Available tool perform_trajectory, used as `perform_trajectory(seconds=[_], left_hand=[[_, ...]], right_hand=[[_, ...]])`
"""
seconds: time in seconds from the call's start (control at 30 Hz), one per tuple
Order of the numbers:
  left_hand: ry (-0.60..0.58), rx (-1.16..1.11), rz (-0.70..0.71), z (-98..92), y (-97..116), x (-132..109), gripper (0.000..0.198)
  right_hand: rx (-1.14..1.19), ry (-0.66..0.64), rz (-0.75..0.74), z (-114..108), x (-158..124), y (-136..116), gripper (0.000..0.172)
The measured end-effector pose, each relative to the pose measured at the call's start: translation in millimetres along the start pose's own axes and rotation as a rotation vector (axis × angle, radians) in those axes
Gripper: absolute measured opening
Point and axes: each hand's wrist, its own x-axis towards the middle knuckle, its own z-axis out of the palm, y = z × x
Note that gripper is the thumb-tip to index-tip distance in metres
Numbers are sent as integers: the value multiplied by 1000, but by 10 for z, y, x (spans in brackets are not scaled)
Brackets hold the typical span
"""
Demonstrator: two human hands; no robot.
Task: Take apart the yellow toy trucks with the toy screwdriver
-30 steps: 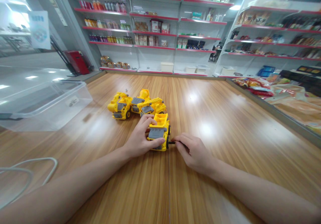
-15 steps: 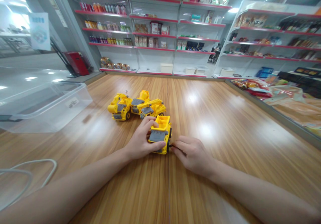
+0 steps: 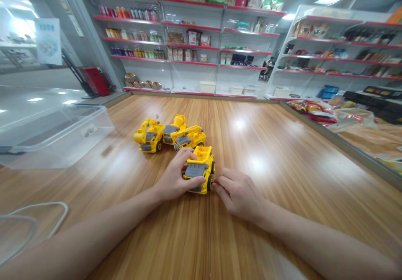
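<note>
A yellow toy dump truck (image 3: 201, 167) with a grey cab stands on the wooden table (image 3: 282, 154). My left hand (image 3: 174, 179) wraps round its left side, thumb under the cab and fingers over the bed. My right hand (image 3: 237, 192) rests on the table at the truck's front right wheel, fingers pinched together against the truck; what they pinch is hidden. Behind the truck, three more yellow toy vehicles (image 3: 169, 135) are parked close together in a row.
A clear plastic bin (image 3: 53, 133) sits at the left. White cable loops (image 3: 34, 217) lie at the near left. A raised table edge (image 3: 333, 140) runs along the right, with snack packets (image 3: 314, 108) beyond. Store shelves (image 3: 194, 41) line the back.
My right hand has closed in on the truck's front wheel, and the small dark piece it pinched earlier no longer shows. The left hand keeps its grip.
</note>
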Motion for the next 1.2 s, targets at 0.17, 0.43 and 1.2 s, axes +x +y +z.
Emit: perform_trajectory(seconds=[0.17, 0.43, 1.2], left_hand=[[-39, -19, 33, 10, -5, -6, 42], [-48, -3, 34, 4, 19, 3, 42], [-44, 3, 26, 6, 19, 1, 42]], right_hand=[[25, -28, 17, 18, -12, 15, 17], [51, -92, 103, 22, -22, -4, 23], [144, -68, 70, 4, -10, 3, 8]])
